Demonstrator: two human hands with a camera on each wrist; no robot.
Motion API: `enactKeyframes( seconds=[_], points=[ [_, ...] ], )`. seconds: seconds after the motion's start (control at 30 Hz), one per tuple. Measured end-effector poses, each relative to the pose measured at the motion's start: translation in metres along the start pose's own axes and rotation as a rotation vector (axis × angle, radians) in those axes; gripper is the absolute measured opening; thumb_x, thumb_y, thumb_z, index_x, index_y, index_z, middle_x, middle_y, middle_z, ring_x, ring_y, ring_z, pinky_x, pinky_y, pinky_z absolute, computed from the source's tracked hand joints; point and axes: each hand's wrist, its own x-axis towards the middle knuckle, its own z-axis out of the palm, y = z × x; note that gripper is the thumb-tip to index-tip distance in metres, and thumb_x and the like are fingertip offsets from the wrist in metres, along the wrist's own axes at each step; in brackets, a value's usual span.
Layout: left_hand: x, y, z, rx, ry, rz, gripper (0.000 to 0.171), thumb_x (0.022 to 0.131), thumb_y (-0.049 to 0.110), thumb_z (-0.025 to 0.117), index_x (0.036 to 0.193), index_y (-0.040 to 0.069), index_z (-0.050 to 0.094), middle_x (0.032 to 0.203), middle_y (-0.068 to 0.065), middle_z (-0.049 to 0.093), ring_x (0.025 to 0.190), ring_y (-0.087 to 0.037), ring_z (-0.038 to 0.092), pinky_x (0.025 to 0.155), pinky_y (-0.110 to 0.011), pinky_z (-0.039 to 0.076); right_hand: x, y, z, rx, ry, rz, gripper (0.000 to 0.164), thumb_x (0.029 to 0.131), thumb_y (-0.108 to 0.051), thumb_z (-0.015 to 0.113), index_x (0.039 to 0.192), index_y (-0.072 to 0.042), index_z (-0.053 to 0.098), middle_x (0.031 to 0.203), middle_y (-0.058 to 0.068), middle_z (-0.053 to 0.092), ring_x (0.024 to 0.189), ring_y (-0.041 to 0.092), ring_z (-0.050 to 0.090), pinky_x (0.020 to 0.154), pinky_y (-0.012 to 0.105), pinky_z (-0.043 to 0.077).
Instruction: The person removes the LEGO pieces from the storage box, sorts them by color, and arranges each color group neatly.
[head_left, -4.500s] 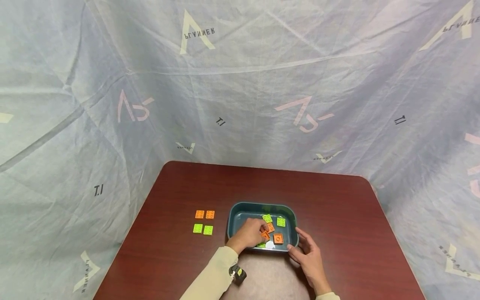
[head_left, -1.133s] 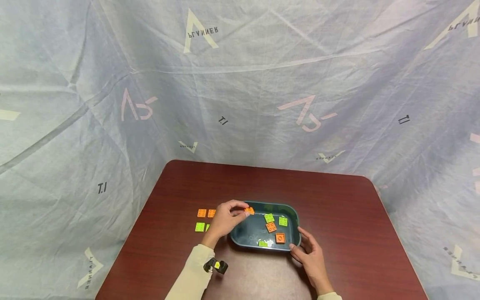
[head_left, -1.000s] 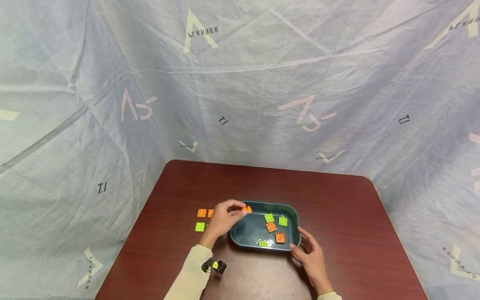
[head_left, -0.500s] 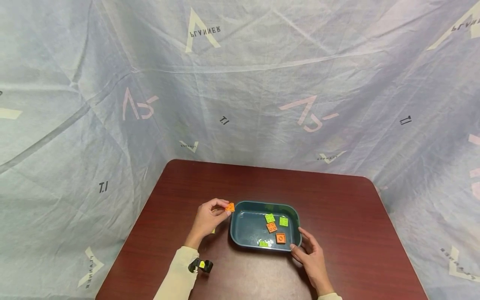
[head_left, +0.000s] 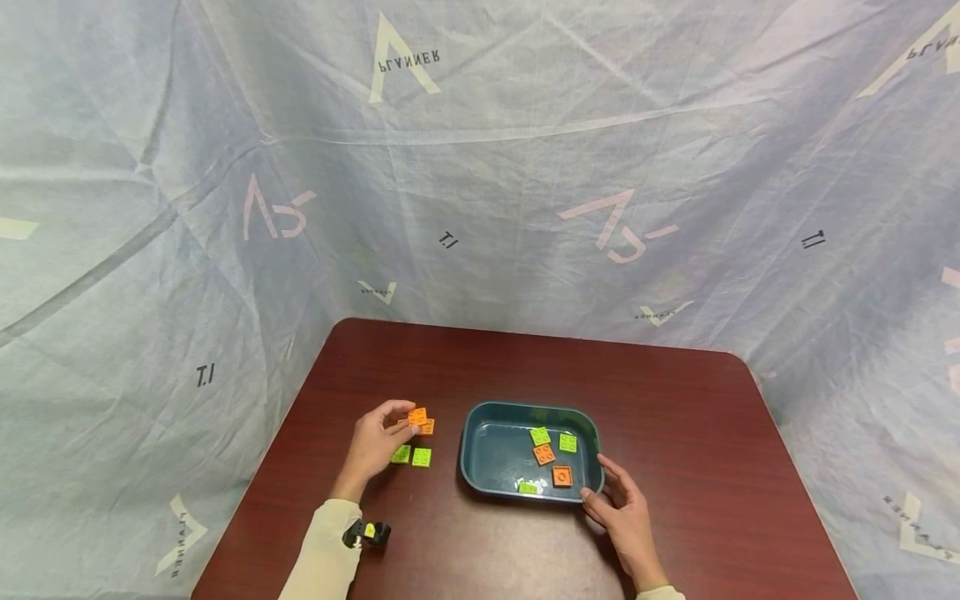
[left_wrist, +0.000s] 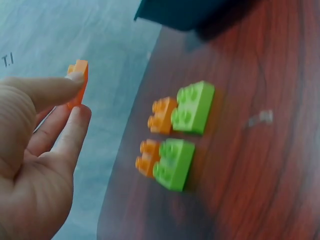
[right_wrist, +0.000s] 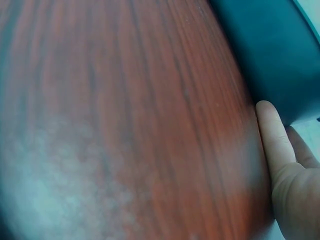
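Note:
Between thumb and fingers, my left hand [head_left: 371, 442] pinches an orange toy brick [head_left: 417, 416], raised above the table's left part. Below it lie two orange bricks [left_wrist: 163, 115] and two green bricks [left_wrist: 197, 107], standing in two rows. In the head view the held brick and hand partly cover the orange pair. My right hand [head_left: 626, 521] rests against the near right corner of a dark teal tray [head_left: 491, 458], thumb on the front side and fingers along the right side. In the right wrist view its straight thumb [right_wrist: 272, 132] touches the tray's outer wall.
Inside the tray, toward its right, lie green bricks [head_left: 567, 443] and orange bricks [head_left: 543, 454], one orange brick [head_left: 562, 477] upside down. The reddish-brown table [head_left: 675, 400] has rounded far corners. Printed grey cloth [head_left: 480, 208] hangs behind it.
My left hand has picked the orange brick out of the tray and carried it left, over the bricks on the table. My right hand has stayed at the tray's corner.

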Motion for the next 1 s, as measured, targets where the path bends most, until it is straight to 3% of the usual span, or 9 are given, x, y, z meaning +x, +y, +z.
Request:
enactKeyframes(
  seconds=[0.33,0.6,1.0],
  points=[
    [0.002,-0.018,-0.019,0.144,0.042,-0.06,0.042,0.094,0.004,0.079,0.134,0.007,0.069,0.132,-0.015,0.07,0.123,-0.033,0.07,0.094,-0.033,0.062,-0.001,-0.002,0.001,-0.011,0.01,0.015,0.069,0.093,0.004,0.077,0.155,-0.011,0.051,0.135,0.02,0.061,0.096,0.007,0.072,0.076,0.035,0.066],
    [0.004,-0.029,-0.03,0.264,0.052,-0.065,0.04,0.097,0.005,0.076,0.136,0.01,0.068,0.134,-0.016,0.07,0.124,-0.036,0.069,0.097,-0.046,0.061,0.0,-0.001,0.001,-0.007,0.006,0.009,0.07,0.092,0.007,0.075,0.155,-0.009,0.05,0.135,0.021,0.062,0.096,0.007,0.073,0.076,0.035,0.066],
    [0.012,-0.048,-0.037,0.377,0.013,-0.07,0.042,0.096,-0.001,0.074,0.137,0.006,0.068,0.136,-0.021,0.068,0.122,-0.038,0.07,0.094,-0.044,0.063,-0.001,-0.001,0.001,0.009,0.002,0.005,0.069,0.093,0.011,0.072,0.155,-0.009,0.05,0.134,0.02,0.062,0.095,0.007,0.073,0.076,0.035,0.066]
  ],
)
